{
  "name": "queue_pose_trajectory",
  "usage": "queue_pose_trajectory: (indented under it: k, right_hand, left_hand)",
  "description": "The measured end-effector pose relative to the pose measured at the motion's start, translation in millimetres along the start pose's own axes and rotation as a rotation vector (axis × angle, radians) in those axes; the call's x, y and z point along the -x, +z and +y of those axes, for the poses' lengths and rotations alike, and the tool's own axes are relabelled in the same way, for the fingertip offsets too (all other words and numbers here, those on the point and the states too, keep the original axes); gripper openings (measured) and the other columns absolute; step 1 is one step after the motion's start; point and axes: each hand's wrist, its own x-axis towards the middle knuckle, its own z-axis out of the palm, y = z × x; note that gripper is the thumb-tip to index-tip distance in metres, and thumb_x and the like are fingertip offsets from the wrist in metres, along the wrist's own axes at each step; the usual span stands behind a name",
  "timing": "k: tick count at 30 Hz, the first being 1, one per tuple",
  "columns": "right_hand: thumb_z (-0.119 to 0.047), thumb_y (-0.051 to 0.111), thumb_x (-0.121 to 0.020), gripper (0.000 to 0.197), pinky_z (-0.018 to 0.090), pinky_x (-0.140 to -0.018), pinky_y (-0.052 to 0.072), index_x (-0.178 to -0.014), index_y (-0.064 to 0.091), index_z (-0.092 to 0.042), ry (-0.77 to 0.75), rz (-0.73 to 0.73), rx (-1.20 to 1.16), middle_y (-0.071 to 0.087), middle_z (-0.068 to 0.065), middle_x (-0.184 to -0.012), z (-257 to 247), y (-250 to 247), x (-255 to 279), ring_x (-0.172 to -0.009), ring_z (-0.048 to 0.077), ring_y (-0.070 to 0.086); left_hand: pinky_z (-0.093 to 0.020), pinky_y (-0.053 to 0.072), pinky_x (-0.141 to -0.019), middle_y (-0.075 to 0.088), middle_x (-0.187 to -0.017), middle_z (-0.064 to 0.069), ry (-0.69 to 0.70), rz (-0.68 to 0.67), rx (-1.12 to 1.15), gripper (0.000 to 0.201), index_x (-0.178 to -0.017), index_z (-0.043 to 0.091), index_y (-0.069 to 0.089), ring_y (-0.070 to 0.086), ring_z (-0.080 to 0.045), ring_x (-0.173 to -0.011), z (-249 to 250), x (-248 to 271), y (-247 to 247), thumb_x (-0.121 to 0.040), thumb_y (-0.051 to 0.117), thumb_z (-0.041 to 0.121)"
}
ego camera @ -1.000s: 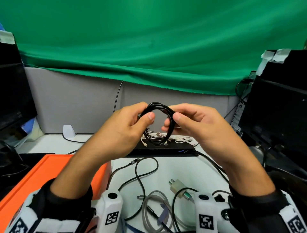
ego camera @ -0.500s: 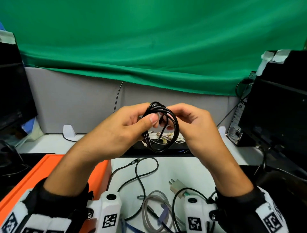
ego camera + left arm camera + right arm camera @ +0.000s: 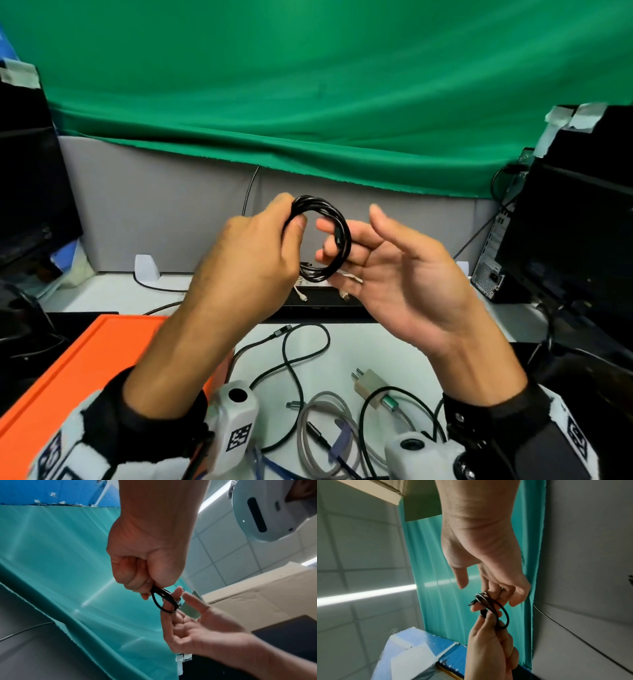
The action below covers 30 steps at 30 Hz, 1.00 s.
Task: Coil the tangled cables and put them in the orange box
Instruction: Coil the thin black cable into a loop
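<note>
Green cloth (image 3: 308, 85) over grey partition (image 3: 164, 212), dark monitors (image 3: 579, 233) both sides, black flat device (image 3: 318, 305) on desk.

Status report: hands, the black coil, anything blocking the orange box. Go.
Left hand grips black coil, held up above the desk. Right hand open, fingers straight behind the coil. Orange box lower left, path unobstructed; loose cables on desk.

We are at an office desk set up for recording: a green cloth backdrop (image 3: 308, 85) hangs over grey cubicle partitions (image 3: 164, 205), and a suspended tile ceiling (image 3: 223, 550) with strip lights shows overhead. Dark monitors (image 3: 582, 222) flank a white counter (image 3: 394, 346), a desktop computer tower (image 3: 493, 253) stands at the right, and loose cables (image 3: 298, 373) lie scattered on it.
</note>
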Motion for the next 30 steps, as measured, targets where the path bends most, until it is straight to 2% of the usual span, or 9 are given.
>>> queue_pose_trajectory:
  k: [2,5,8,9,13,20,23,27,30]
  right_hand:
    - [-0.036,0.069,-0.084,0.039,0.030,-0.088,0.046,-0.115,0.073,-0.012,-0.061,-0.001,0.086,0.071,0.001,-0.092,2,3,1,-0.094,0.017,0.063]
    - [-0.009,0.070,-0.081,0.055,0.021,-0.081,0.051,-0.134,0.058,-0.016,-0.141,0.028,0.143,0.068,0.001,-0.089,6,6,0,-0.090,0.014,0.063]
    - [0.003,0.068,-0.080,0.072,0.020,-0.084,0.051,-0.142,0.047,-0.025,-0.210,0.008,0.112,0.063,0.008,-0.086,3,5,0,-0.091,0.020,0.059]
    - [0.004,0.067,-0.080,0.071,0.020,-0.085,0.051,-0.142,0.047,-0.025,-0.231,0.000,0.097,0.063,0.008,-0.084,1,4,1,-0.092,0.021,0.057]
    - [0.003,0.066,-0.083,0.061,0.023,-0.086,0.048,-0.136,0.050,-0.023,-0.288,-0.019,0.106,0.064,0.006,-0.083,1,3,2,-0.094,0.023,0.054]
    - [-0.012,0.069,-0.095,0.017,0.028,-0.087,0.052,-0.106,0.066,-0.025,-0.521,0.223,0.668,0.078,0.001,-0.092,8,10,2,-0.098,0.017,0.071]
    - [-0.012,0.068,-0.096,0.015,0.030,-0.091,0.053,-0.099,0.071,-0.026,-0.621,0.327,0.791,0.074,-0.006,-0.102,10,6,-1,-0.102,0.012,0.069]
    - [-0.005,0.060,-0.099,0.014,0.025,-0.089,0.053,-0.100,0.070,-0.016,-0.637,0.377,0.656,0.076,-0.001,-0.100,4,2,-2,-0.099,0.011,0.071]
    - [-0.006,0.057,-0.101,0.014,0.028,-0.084,0.057,-0.097,0.066,-0.015,-0.634,0.432,0.521,0.077,-0.001,-0.096,-5,0,1,-0.094,0.012,0.072]
  left_hand:
    - [-0.038,0.031,-0.051,0.055,-0.064,-0.002,-0.046,0.040,-0.049,0.015,-0.095,0.027,0.047,0.050,-0.028,-0.061,-1,1,4,-0.104,0.038,0.036]
    - [-0.039,0.036,-0.054,0.062,-0.070,-0.004,-0.046,0.047,-0.067,0.019,-0.119,0.034,0.049,0.053,-0.030,-0.064,3,2,8,-0.104,0.037,0.036]
    - [-0.040,0.039,-0.049,0.054,-0.052,-0.002,0.036,-0.034,0.066,0.060,-0.151,0.058,0.017,0.046,-0.019,-0.046,9,3,1,-0.104,0.042,0.029]
    - [-0.037,0.040,-0.049,0.050,-0.050,-0.003,0.087,-0.051,0.098,0.066,-0.150,0.062,0.015,0.043,-0.019,-0.043,9,3,-2,-0.104,0.043,0.024]
    - [-0.031,0.034,-0.044,0.045,-0.050,0.003,0.171,-0.079,0.124,0.055,-0.138,0.055,0.042,0.038,-0.018,-0.043,4,1,-5,-0.102,0.043,0.014]
    - [-0.040,0.038,-0.047,0.045,-0.050,-0.002,0.107,-0.073,0.111,0.033,-0.120,0.043,0.051,0.044,-0.021,-0.046,-3,0,-2,-0.100,0.042,0.018]
    - [-0.040,0.039,-0.048,0.045,-0.050,-0.001,0.103,-0.099,0.076,0.032,-0.120,0.043,0.050,0.045,-0.019,-0.048,-2,-1,2,-0.101,0.043,0.019]
    - [-0.036,0.037,-0.048,0.047,-0.051,0.001,0.106,-0.087,0.087,0.030,-0.125,0.050,0.047,0.046,-0.017,-0.050,1,0,5,-0.103,0.043,0.029]
    - [-0.036,0.036,-0.050,0.046,-0.050,0.002,0.130,-0.077,0.251,0.021,-0.118,0.045,0.050,0.039,-0.014,-0.046,6,1,4,-0.098,0.055,0.046]
